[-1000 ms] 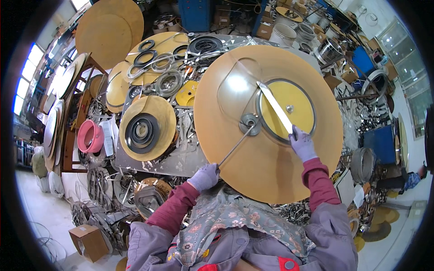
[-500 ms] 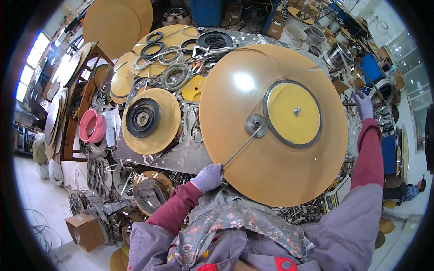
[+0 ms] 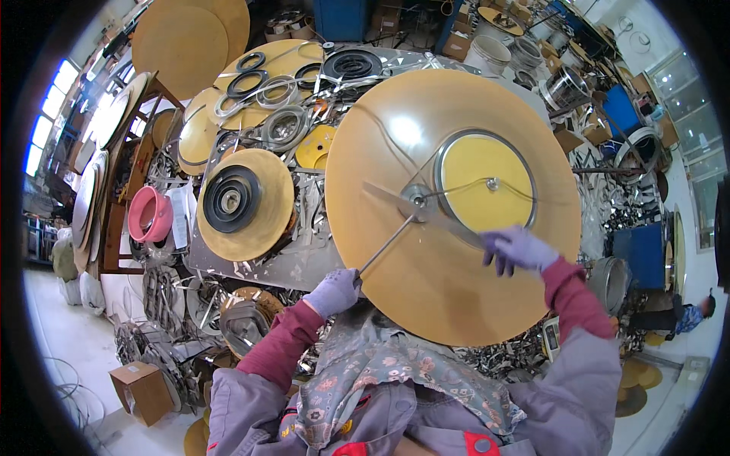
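The left hand (image 3: 333, 294) has its fingers closed around a rod (image 3: 388, 245), whose far end meets the hub (image 3: 416, 196) on the big tan disc (image 3: 449, 296). Over the disc, the right hand (image 3: 523, 249) has its fingers bent and parted; a blurred strip (image 3: 450, 225) extends toward them, though I cannot tell whether they hold it. Farther, the yellow disc (image 3: 475, 163) lies beside the hub.

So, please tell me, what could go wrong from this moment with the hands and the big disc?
The right hand is close to the ring; if the big disc turns, it might catch. The rod in the left hand might slip at the roller. Shiny scraps lie beside the big disc and could cut.
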Demonstrator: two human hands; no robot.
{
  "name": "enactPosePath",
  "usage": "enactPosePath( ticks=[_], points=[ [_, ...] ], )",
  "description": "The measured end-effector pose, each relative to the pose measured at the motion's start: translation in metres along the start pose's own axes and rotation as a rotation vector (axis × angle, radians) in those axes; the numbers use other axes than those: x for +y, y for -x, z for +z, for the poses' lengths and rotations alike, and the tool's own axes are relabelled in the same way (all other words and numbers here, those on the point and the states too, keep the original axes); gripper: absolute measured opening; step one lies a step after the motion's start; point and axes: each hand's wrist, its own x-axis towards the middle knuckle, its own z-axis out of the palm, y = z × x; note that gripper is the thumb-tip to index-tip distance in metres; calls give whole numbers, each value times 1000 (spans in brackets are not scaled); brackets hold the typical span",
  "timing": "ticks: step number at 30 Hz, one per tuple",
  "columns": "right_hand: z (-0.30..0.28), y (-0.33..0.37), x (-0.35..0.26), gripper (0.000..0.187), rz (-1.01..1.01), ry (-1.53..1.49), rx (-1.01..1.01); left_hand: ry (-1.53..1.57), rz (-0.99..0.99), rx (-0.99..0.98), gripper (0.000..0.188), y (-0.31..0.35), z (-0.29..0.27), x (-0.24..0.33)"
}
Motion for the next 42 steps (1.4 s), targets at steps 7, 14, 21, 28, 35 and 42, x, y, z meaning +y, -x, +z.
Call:
enactPosePath(
  ticks=[7,14,21,28,35,42],
  points=[
    [-305,19,287,27,481,538,1084,-43,7,-15,19,7,4,9],
    [-180,51,234,32,246,-118,985,34,-5,19,20,13,12,12],
    [-70,4,73,20,-126,-119,864,41,31,59,21,3,8,5],
    [26,-119,-138,19,-1089,775,315,87,19,16,21,11,21,4],
    [271,-262,-259,3,-1528,1345,-215,134,53,54,19,13,57,1],
    [362,-364,-357,15,-1509,1580,-147,275,81,82,16,16,63,4]
  ],
)
